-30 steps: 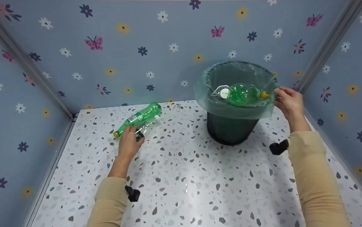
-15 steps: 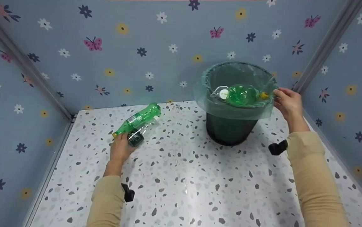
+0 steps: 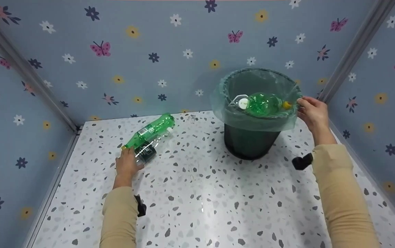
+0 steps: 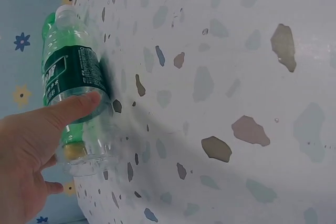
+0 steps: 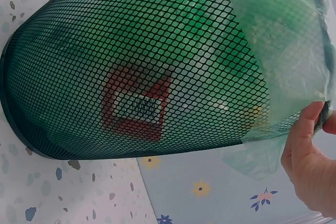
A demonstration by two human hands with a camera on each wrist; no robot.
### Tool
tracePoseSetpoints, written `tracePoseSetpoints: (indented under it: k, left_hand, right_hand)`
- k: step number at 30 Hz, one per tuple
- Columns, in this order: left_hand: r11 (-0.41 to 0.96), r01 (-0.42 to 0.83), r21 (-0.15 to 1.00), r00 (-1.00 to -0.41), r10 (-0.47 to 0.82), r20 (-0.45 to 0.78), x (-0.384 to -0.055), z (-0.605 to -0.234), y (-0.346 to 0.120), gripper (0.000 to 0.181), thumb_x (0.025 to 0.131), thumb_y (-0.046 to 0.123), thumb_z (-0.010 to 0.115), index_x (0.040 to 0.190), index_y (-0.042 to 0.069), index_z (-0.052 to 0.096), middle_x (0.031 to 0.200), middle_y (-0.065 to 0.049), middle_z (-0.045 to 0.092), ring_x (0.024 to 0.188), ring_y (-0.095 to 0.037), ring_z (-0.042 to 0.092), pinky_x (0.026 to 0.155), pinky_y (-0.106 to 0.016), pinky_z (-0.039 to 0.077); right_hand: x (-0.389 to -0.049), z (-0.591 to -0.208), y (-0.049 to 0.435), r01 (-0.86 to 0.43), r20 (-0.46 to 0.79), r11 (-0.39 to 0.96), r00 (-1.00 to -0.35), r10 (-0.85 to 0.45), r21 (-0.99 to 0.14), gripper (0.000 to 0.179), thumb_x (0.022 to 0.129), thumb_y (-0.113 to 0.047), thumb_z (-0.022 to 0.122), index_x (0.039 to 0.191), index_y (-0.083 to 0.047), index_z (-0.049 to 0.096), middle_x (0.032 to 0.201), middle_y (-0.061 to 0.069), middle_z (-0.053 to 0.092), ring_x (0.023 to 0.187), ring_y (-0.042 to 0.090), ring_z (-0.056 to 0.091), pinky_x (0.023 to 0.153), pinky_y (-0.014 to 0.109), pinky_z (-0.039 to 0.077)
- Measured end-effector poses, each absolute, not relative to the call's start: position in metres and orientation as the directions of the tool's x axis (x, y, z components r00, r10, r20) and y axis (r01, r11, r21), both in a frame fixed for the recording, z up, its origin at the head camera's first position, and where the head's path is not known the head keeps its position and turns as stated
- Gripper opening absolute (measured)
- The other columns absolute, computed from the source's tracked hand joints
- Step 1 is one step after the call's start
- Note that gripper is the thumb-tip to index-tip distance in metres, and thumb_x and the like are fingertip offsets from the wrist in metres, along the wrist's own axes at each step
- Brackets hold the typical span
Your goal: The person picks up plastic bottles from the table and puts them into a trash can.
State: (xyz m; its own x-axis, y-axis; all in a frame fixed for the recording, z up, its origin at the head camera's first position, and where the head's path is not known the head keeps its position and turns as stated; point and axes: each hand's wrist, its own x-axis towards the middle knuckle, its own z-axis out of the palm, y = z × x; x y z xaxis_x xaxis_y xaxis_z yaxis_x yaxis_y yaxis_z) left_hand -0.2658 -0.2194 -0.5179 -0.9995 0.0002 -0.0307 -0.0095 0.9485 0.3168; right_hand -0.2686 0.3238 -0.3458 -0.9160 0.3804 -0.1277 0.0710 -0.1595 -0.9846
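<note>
In the head view, my left hand [image 3: 127, 164] is at the base end of a clear plastic bottle [image 3: 155, 142] with a dark green label and white cap, lying on the speckled tabletop. In the left wrist view its thumb [image 4: 84, 106] lies across the bottle just below the label, with the other fingers partly hidden behind. Alongside lies a green plastic bottle [image 3: 153, 130] with a yellow cap. My right hand [image 3: 314, 112] pinches the bin liner [image 3: 252, 120] at the rim of a dark mesh waste bin [image 3: 250, 144]. Another green bottle [image 3: 263, 103] rests inside the bin.
A white cap [image 3: 243, 103] on a clear container shows in the bin, and a red-and-white label [image 5: 139, 103] shows through the mesh. Patterned blue walls [image 3: 183, 44] enclose the table at the back and both sides.
My left hand has slid down toward the base of the clear bottle, uncovering its label. The bottles have hardly moved. My right hand stays at the bin rim.
</note>
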Motion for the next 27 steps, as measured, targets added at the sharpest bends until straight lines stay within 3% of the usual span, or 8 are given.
tracePoseSetpoints:
  k: [7, 17, 27]
  left_hand:
    - [0.967, 0.004, 0.255, -0.999, 0.016, -0.044, -0.274, -0.521, -0.21, 0.082, 0.073, 0.021, 0.073, 0.132, -0.01, 0.026, 0.131, -0.031, 0.029, 0.122, -0.045, 0.024, 0.095, -0.058, 0.023]
    - [0.976, -0.018, 0.216, -1.0, -0.022, 0.018, -0.28, -0.529, -0.202, 0.075, 0.073, 0.015, 0.073, 0.129, -0.012, 0.031, 0.122, -0.032, 0.039, 0.109, -0.045, 0.041, 0.088, -0.056, 0.033]
    - [0.975, -0.036, 0.219, -0.996, -0.054, 0.077, -0.273, -0.52, -0.199, 0.073, 0.068, 0.013, 0.075, 0.125, -0.011, 0.037, 0.119, -0.03, 0.043, 0.106, -0.045, 0.043, 0.085, -0.056, 0.034]
  right_hand:
    - [-0.269, -0.346, 0.323, 0.066, -0.128, -0.175, -0.919, 0.373, -0.982, 0.028, 0.086, -0.014, 0.056, 0.111, -0.004, 0.049, 0.095, 0.004, 0.046, 0.071, 0.009, 0.051, 0.061, 0.017, 0.047]
    - [-0.268, -0.346, 0.322, 0.073, -0.123, -0.146, -0.92, 0.373, -0.987, 0.035, 0.087, -0.014, 0.055, 0.118, -0.001, 0.047, 0.094, 0.003, 0.048, 0.073, 0.01, 0.052, 0.062, 0.018, 0.047]
    - [-0.267, -0.344, 0.324, 0.093, -0.137, -0.135, -0.92, 0.368, -0.987, 0.036, 0.088, -0.016, 0.054, 0.12, -0.002, 0.046, 0.099, 0.004, 0.047, 0.082, 0.013, 0.052, 0.066, 0.017, 0.048]
